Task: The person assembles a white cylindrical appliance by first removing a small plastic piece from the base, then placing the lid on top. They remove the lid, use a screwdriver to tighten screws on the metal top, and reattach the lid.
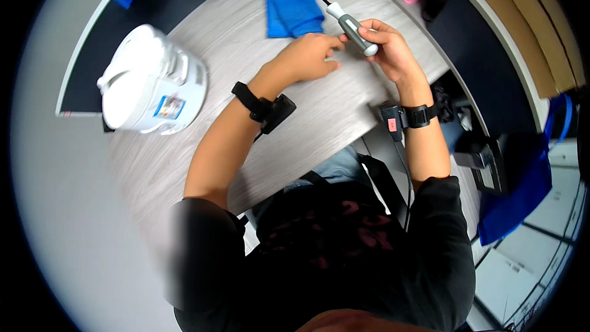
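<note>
A screwdriver (352, 26) with a grey-and-white handle and a dark shaft is in my right hand (393, 55), whose fingers and thumb close around the handle. Its shaft points away, toward the upper left, beside a folded blue cloth (294, 9) lying on the table. Just left of the handle, my left hand (307, 57) hovers near the cloth's front edge, fingers loosely bent and apart from the thumb, with nothing seen in it. Slight blur hides whether its fingertips touch the right hand's fingers.
A white lidded bucket (184, 86) with a small label stands at the table's left edge. The wood-grain table (307, 114) curves around me. Dark partitions border it, cardboard boxes (522, 18) stand at the far right, and a cable runs from my right wrist strap (419, 116).
</note>
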Available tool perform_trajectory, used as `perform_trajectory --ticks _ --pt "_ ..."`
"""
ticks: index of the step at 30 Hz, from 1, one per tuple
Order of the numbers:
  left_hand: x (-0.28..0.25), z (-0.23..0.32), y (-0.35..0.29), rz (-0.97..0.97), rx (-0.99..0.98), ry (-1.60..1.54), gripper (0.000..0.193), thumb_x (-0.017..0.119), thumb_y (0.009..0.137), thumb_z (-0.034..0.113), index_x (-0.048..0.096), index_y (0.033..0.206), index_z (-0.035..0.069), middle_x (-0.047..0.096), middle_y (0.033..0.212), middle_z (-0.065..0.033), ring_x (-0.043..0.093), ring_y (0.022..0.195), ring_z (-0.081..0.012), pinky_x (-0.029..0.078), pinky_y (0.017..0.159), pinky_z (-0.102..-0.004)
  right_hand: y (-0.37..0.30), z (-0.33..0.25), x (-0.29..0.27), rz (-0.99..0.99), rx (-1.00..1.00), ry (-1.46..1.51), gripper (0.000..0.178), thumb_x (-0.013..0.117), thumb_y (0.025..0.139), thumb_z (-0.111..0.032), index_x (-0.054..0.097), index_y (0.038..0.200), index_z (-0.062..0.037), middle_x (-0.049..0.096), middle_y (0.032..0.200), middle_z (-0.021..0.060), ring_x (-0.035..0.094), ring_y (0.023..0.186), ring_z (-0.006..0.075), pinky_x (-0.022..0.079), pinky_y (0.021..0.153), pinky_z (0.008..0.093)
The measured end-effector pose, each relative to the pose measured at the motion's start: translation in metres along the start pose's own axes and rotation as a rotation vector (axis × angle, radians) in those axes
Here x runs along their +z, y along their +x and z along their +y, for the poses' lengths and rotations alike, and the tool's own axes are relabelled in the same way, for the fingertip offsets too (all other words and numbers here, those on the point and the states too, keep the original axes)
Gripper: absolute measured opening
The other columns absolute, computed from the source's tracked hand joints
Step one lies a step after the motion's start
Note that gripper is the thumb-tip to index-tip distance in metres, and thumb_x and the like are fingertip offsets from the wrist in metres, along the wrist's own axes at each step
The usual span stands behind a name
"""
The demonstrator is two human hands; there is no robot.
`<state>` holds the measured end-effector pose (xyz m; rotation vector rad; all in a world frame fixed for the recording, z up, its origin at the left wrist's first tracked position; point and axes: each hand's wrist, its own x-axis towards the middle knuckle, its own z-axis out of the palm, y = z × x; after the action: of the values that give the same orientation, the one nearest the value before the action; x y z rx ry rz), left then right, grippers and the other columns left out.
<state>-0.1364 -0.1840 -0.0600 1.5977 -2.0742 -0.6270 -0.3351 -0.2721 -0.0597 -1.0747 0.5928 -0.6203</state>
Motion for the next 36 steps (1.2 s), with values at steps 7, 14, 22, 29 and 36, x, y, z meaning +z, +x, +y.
perform_trajectory --ticks 7,14,22,29,36 --pt "-0.052 0.006 -0.102 0.061 -0.099 0.109 0.042 0.073 0.085 0.024 0.063 0.122 0.008 0.067 0.106 -0.0152 0.065 0.099 -0.0289 0.052 0.084 -0.038 0.037 0.02 0.086 -0.158 0.1 -0.07 0.012 0.065 0.094 -0.018 0.06 0.099 -0.0071 0.063 0.088 0.0033 0.058 0.071 0.0091 0.048 0.058 0.0241" --pt "-0.081 0.009 -0.181 0.429 -0.228 0.209 0.033 0.076 0.081 0.017 0.068 0.111 0.007 0.068 0.102 -0.0115 0.065 0.093 -0.0275 0.053 0.08 -0.036 0.075 0.056 0.148 -0.148 0.156 -0.283 0.015 0.068 0.092 -0.018 0.059 0.095 -0.0059 0.06 0.088 0.0043 0.059 0.071 0.0123 0.056 0.063 0.0282" --pt "-0.115 0.021 -0.216 0.91 -0.144 0.71 0.031 0.078 0.076 0.012 0.071 0.105 0.008 0.064 0.115 -0.0096 0.056 0.109 -0.0289 0.043 0.091 -0.0389 0.106 0.081 0.171 0.093 0.1 -0.71 0.022 0.071 0.088 -0.019 0.062 0.092 0.0005 0.065 0.081 0.0125 0.064 0.066 0.019 0.052 0.056 0.0313" --pt "-0.103 -0.002 -0.218 0.96 -0.295 0.826 0.06 0.079 0.074 0.023 0.057 0.126 0.002 0.056 0.128 -0.0146 0.049 0.122 -0.0307 0.026 0.104 -0.0486 0.126 0.091 0.162 0.235 0.044 -0.996 0.03 0.073 0.081 -0.024 0.068 0.098 0.0003 0.071 0.094 0.0176 0.069 0.082 0.0278 0.053 0.071 0.0401" --pt "-0.107 -0.024 -0.22 1.01 -0.274 0.897 0.063 0.078 0.074 0.025 0.054 0.126 -0.001 0.056 0.128 -0.0168 0.047 0.125 -0.0314 0.022 0.105 -0.0494 0.119 0.077 0.178 0.241 -0.087 -1.268 0.026 0.07 0.077 -0.019 0.072 0.098 -0.0032 0.071 0.099 0.0177 0.069 0.094 0.0326 0.053 0.08 0.0433"
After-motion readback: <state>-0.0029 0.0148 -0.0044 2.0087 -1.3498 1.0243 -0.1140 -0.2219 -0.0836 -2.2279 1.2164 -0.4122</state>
